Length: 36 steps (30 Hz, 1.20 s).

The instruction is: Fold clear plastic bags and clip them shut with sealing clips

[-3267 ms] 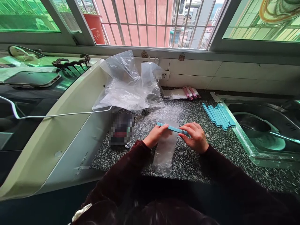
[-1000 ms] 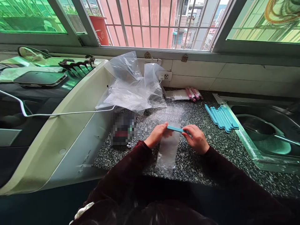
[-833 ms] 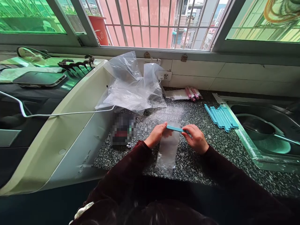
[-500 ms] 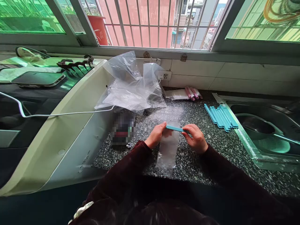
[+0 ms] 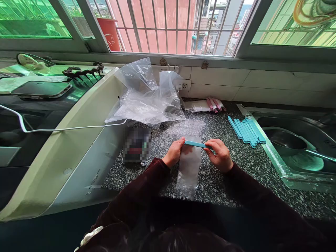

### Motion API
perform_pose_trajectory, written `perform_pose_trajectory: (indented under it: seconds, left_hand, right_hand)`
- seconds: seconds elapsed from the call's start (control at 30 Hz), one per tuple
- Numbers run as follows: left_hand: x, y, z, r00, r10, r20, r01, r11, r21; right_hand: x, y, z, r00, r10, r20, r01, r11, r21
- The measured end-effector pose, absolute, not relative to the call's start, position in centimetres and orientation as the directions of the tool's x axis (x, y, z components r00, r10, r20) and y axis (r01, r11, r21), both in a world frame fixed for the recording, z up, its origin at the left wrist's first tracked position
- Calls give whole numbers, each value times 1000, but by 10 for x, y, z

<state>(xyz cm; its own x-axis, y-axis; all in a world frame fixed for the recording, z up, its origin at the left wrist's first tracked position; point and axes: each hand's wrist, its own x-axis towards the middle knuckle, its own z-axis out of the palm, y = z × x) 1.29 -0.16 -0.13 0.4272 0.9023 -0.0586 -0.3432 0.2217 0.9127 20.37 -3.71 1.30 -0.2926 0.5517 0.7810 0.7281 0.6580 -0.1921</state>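
Note:
A blue bag sealing clip (image 5: 195,144) lies across the upper part of a small clear plastic bag (image 5: 188,171), which hangs toward the counter's front edge. My left hand (image 5: 174,152) is closed at the clip's left end, thumb on top. My right hand (image 5: 219,155) pinches the right end between thumb and fingers. Some left fingers show dimly through the bag. Whether the clip's two parts are joined along the bag cannot be made out. Several more blue sealing clips (image 5: 246,131) lie in a pile to the right, beside the sink.
Large crumpled plastic bags (image 5: 147,101) lie at the back left. Bags with pink clips (image 5: 210,104) rest by the wall. A sink (image 5: 278,164) holding a pan (image 5: 286,138) is at right. A blurred dark object (image 5: 136,144) sits left; a white cable (image 5: 78,128) runs leftward.
Both hands hold nearly the same place. The blue clip shows slightly more of its length between them, its left end a little further left.

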Motion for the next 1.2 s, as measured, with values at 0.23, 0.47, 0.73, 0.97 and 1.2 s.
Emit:
perform_pose_trajectory:
  seconds: [0.23, 0.47, 0.73, 0.97, 1.2]
  left_hand:
    - [12, 0, -1, 432, 898, -81, -332, 242, 912]
    - [12, 0, 3, 428, 903, -46, -333, 205, 921]
    - [12, 0, 9, 391, 908, -152, -331, 293, 897]
    - [11, 1, 14, 344, 907, -244, -372, 371, 851]
    - [11, 3, 16, 296, 909, -294, -400, 397, 826]
  right_hand:
    - [204, -37, 11, -283, 588, 757, 732, 643, -225]
    - [203, -38, 13, -281, 570, 772, 717, 659, -226]
    - [202, -38, 13, -267, 600, 754, 705, 655, -272]
    - [200, -39, 14, -268, 599, 755, 685, 669, -288]
    - [198, -41, 15, -268, 593, 760, 672, 680, -293]
